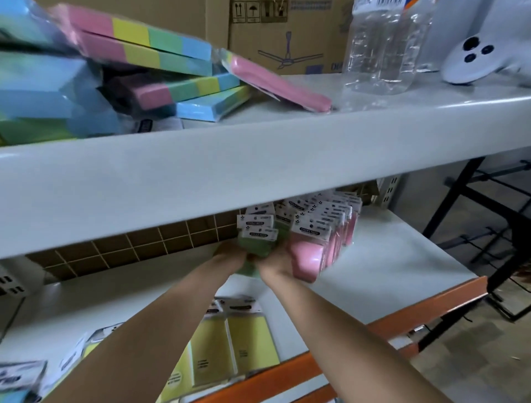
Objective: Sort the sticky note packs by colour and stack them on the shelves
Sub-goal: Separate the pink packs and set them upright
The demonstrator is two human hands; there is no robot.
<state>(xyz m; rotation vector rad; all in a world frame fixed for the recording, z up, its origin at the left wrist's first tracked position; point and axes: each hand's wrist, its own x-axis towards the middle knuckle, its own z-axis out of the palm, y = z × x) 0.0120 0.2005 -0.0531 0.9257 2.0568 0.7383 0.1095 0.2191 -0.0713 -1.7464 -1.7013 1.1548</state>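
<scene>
Upper shelf (258, 161): packs (161, 66) left, bottles (385, 49) right, box (287, 34) behind; lower shelf (388, 259): upright packs (316, 230) rear, flat packs (230, 345) front.

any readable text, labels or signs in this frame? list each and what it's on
"STICKY NOTE": white header card of the front pink pack, only just legible.
Handling pictograms (up arrows, umbrella, fragile glass), no words: cardboard box, upper shelf.
Ceiling fan line drawing: same box; the print beside it is cut off.
Barcode: bottle pack label, digits unreadable.
Header cards on the green packs and print on the yellow packs: too blurred to read.
</scene>
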